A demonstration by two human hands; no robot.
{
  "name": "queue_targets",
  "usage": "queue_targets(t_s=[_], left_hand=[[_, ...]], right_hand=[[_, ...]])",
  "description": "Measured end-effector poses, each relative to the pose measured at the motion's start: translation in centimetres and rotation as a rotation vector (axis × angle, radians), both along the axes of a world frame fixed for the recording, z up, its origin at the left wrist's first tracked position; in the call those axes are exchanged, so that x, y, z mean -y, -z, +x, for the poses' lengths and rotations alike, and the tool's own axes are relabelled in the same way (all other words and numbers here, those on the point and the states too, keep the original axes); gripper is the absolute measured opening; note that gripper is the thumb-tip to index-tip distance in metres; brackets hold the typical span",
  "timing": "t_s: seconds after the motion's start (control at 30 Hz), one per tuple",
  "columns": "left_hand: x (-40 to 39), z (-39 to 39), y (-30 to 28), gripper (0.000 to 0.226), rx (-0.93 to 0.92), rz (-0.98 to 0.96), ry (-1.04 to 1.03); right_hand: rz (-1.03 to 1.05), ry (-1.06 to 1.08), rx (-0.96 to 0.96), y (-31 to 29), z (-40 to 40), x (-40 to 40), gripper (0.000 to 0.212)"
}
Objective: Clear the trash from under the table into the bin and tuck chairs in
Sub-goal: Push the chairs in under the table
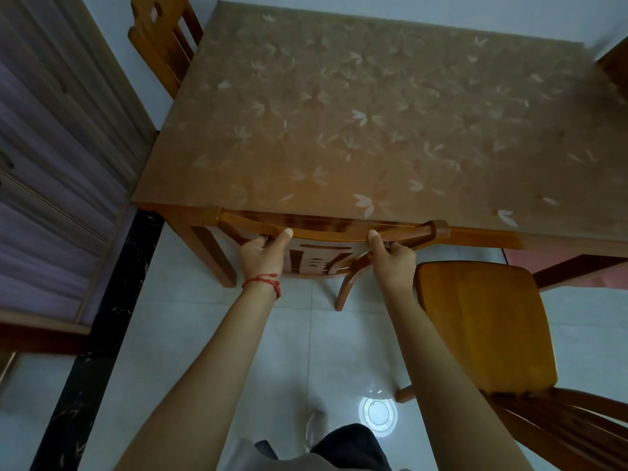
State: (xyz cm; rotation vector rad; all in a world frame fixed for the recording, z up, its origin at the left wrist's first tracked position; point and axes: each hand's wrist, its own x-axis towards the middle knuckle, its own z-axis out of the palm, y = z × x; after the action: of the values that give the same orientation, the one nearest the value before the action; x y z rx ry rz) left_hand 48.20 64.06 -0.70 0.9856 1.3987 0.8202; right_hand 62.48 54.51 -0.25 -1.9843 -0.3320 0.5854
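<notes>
Hands, left (262,253) and right (394,255), grip clenched on curved glossy wooden chair rail (328,232), leaf-patterned table (373,130).

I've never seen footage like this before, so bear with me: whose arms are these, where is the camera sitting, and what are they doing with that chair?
There is no machine here. The camera is worn on a person's head and looks forward and down, so you see their own two bare arms reaching out.

The left hand, with a red string at its wrist, and the right hand both grip the curved top rail of a wooden chair. That chair sits right against the near edge of the table, its seat hidden underneath.

The table wears a brown leaf-patterned cover with nothing lying on it. A second chair stands pulled out to the right, and another sits at the table's far left corner. No trash or bin shows in this picture.
</notes>
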Motion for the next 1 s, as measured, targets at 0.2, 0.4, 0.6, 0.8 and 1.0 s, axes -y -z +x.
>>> queue_targets(t_s=[0.2,0.4,0.6,0.8,1.0], left_hand=[[-0.4,0.4,1.0,0.015,0.01,0.014,-0.008],[-0.2,0.5,0.8,0.017,0.02,0.011,-0.019],[0.0,0.3,0.4,0.019,0.002,-0.018,-0.016],[1.5,-0.5,-0.2,0.028,-0.182,-0.04,0.093],[4.5,-2.1,-0.1,0.049,-0.287,0.191,0.218]], right_hand=[[0.003,-0.028,0.028,0.3,0.5,-0.2,0.031],[-0.003,-0.044,0.026,0.3,0.4,-0.1,0.031],[0.005,-0.029,-0.014,0.2,0.3,-0.1,0.031],[0.003,-0.084,-0.023,0.0,-0.2,0.9,0.033],[0.005,-0.235,0.063,0.3,-2.0,4.8,0.024]])
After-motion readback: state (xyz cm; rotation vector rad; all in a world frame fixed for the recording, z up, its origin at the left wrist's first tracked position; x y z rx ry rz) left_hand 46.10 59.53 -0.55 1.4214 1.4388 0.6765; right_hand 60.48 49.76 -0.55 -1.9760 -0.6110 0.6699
